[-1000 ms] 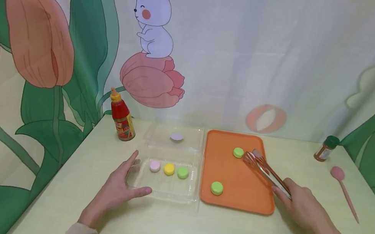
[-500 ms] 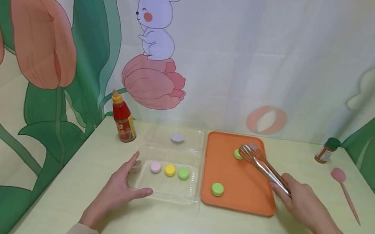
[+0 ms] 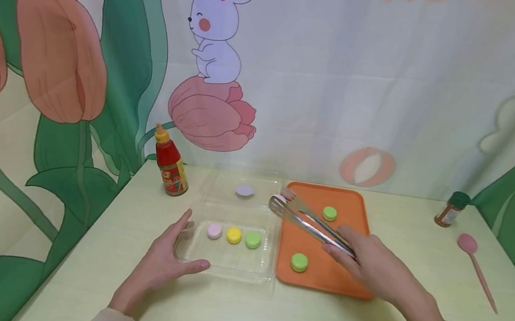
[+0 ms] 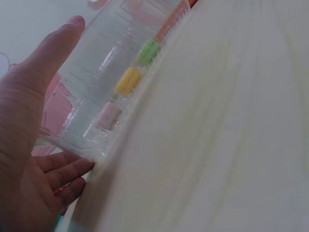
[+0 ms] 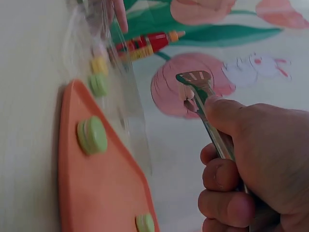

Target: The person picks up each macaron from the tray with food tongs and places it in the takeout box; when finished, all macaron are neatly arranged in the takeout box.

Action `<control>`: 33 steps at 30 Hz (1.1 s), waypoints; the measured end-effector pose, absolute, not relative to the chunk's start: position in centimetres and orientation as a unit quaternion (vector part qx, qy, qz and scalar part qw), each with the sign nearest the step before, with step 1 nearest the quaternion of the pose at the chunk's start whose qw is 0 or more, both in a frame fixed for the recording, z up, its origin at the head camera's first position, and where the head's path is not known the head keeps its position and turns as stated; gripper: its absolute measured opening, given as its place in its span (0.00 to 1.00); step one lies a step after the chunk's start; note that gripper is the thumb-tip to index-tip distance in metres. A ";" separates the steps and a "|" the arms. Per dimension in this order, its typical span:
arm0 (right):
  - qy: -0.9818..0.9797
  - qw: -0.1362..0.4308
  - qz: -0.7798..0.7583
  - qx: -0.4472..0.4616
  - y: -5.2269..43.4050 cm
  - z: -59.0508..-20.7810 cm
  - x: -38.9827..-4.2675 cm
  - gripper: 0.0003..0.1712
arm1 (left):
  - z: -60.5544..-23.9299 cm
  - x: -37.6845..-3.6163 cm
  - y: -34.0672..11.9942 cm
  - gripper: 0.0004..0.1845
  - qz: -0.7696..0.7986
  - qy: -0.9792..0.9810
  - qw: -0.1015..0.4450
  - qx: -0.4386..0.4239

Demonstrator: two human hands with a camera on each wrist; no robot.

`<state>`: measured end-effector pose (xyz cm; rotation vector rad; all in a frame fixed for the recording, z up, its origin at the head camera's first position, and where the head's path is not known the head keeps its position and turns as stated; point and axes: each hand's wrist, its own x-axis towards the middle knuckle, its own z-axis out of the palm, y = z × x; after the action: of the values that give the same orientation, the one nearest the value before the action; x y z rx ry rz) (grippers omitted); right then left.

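Observation:
My right hand (image 3: 375, 261) grips metal tongs (image 3: 312, 227), with a small pale macaron (image 5: 186, 92) between their tips. The tips hang over the seam between a clear plastic box (image 3: 226, 265) and an orange tray (image 3: 315, 282). Spread around the box's left end is my left hand (image 3: 160, 258), thumb along the near side and fingers at the far corner. Inside the box a pink macaron (image 3: 214, 231), a yellow macaron (image 3: 233, 235) and a green macaron (image 3: 253, 240) sit in a row. On the tray lie a far green macaron (image 3: 330, 214) and a near green macaron (image 3: 299, 263).
The box's lid (image 3: 216, 185) lies folded back, bearing a pale oval label (image 3: 244, 190). A red sauce bottle (image 3: 171, 166) stands back left. At the right are a green-capped spice jar (image 3: 452, 209) and a pink spoon (image 3: 478, 270). A printed curtain (image 3: 314, 82) hangs behind the table.
My right hand has lifted the tongs from the tray's far right and carried them left toward the box with the pale macaron. My left hand stays at the box's left end.

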<state>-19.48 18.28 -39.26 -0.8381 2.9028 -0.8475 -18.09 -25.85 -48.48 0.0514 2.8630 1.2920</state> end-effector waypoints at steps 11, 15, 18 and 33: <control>0.914 0.054 -0.196 -0.350 11.9 -37.9 -19.6 0.19 | -48.3 -18.3 -25.5 0.68 0.413 0.911 0.000 0.018; 0.911 0.059 -0.169 -0.372 10.0 -38.0 -19.6 0.18 | -48.3 -18.2 -25.6 0.68 0.412 0.911 -0.003 0.021; 0.904 0.078 -0.166 -0.386 8.8 -38.0 -19.5 0.17 | -48.3 -18.2 -25.7 0.68 0.412 0.911 -0.005 0.023; 0.913 0.148 -0.140 -0.354 4.7 -38.3 -19.2 0.16 | -48.3 -18.2 -25.7 0.70 0.410 0.912 0.002 0.014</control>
<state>-19.16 4.70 -38.31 -1.0193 2.6254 -0.4033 -18.15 -25.67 -48.26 0.0432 2.8607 1.2877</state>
